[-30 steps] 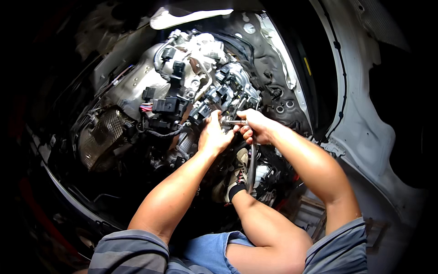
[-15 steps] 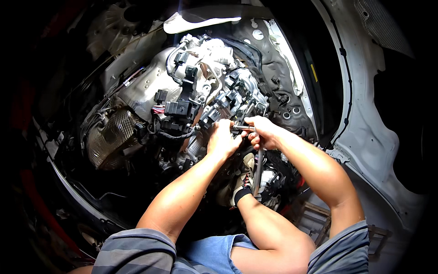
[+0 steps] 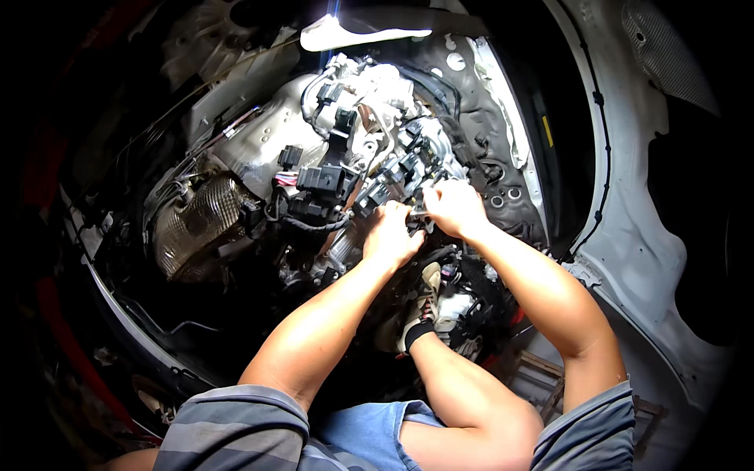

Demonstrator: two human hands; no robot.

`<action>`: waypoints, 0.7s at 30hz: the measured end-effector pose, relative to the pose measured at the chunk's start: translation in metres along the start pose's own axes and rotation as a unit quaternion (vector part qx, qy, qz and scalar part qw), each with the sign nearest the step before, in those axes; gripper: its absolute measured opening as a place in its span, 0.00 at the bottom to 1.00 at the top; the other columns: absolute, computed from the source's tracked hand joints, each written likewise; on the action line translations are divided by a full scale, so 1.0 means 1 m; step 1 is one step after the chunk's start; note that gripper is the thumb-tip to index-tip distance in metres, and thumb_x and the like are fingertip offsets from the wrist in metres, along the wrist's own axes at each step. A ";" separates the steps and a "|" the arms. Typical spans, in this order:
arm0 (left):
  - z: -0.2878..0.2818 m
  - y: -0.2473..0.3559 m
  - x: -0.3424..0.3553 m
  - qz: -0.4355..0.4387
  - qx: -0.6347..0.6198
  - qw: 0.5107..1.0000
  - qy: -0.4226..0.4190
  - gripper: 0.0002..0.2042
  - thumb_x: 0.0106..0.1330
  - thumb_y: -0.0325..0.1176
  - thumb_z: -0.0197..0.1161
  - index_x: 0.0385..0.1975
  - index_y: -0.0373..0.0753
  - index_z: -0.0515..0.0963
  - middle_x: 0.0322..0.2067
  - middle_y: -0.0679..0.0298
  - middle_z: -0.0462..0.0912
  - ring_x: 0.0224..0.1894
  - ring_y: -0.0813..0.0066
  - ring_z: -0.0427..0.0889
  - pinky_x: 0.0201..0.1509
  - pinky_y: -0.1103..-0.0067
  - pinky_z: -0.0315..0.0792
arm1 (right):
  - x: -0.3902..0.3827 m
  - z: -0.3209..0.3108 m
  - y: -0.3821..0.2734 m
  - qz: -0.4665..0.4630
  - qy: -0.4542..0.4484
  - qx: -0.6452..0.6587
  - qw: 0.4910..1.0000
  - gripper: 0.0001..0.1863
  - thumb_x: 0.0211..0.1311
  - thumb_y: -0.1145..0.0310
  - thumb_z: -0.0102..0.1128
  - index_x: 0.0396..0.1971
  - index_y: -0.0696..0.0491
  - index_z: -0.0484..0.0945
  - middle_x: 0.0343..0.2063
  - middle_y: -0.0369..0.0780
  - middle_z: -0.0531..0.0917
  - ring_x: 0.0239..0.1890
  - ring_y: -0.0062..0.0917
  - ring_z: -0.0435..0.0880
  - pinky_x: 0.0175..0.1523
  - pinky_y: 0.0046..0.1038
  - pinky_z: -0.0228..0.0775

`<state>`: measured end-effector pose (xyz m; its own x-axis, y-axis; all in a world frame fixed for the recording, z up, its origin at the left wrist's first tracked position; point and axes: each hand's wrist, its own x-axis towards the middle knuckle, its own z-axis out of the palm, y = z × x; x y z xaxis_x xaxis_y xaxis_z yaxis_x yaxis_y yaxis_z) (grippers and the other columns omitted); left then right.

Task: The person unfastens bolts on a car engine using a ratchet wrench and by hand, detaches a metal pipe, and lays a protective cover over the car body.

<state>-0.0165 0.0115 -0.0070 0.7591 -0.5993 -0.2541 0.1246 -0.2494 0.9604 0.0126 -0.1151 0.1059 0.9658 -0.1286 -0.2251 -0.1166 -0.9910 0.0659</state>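
My left hand (image 3: 391, 235) is closed at the lower middle of the engine, beside a black connector block (image 3: 367, 201); what its fingertips hold is hidden. My right hand (image 3: 454, 206) is closed on a short metal tool (image 3: 418, 213), its back turned up, just right of my left fingers. Above both hands are black plugs (image 3: 404, 165), wiring and silvery engine parts (image 3: 385, 78). A larger black connector housing (image 3: 322, 180) with coloured wires lies to their left.
A ribbed heat shield (image 3: 200, 228) is at left, a pale body panel (image 3: 632, 235) curves along the right. My shoe (image 3: 424, 306) and bent leg (image 3: 463, 392) occupy the space below my hands. A wooden frame (image 3: 542, 369) lies low at right.
The view has shifted, carrying the engine rightward in the picture. My right hand has risen and turned back-up; the long grey piece that hung below it is out of sight.
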 end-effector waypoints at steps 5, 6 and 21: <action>-0.002 0.000 0.004 -0.003 0.030 0.999 -0.037 0.28 0.59 0.49 0.69 0.56 0.40 0.75 0.57 0.59 0.69 0.60 0.56 0.71 0.61 0.66 0.74 | -0.010 -0.007 -0.015 0.517 -0.287 0.481 0.647 0.29 0.71 0.41 0.47 0.25 0.55 0.74 0.13 0.31 0.68 0.12 0.20 0.66 0.21 0.29 0.63; -0.002 -0.001 0.004 0.000 0.034 0.999 -0.036 0.28 0.58 0.48 0.69 0.56 0.40 0.75 0.57 0.58 0.69 0.60 0.56 0.71 0.60 0.65 0.74 | -0.005 -0.016 -0.029 0.479 -0.273 0.439 0.709 0.30 0.70 0.41 0.48 0.24 0.55 0.75 0.13 0.32 0.69 0.12 0.20 0.67 0.21 0.29 0.64; -0.021 0.012 -0.006 -0.019 0.023 0.999 -0.032 0.29 0.59 0.40 0.68 0.61 0.38 0.72 0.59 0.57 0.71 0.59 0.56 0.74 0.59 0.64 0.75 | -0.003 0.004 0.006 0.228 -0.143 0.194 0.943 0.26 0.68 0.46 0.51 0.27 0.56 0.79 0.15 0.42 0.78 0.16 0.32 0.79 0.27 0.37 0.74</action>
<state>-0.0065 0.0280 0.0081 0.7116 -0.6359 -0.2988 0.1224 -0.3066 0.9440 0.0081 -0.1211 0.1028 0.6993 -0.4946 -0.5161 -0.6344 -0.7621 -0.1293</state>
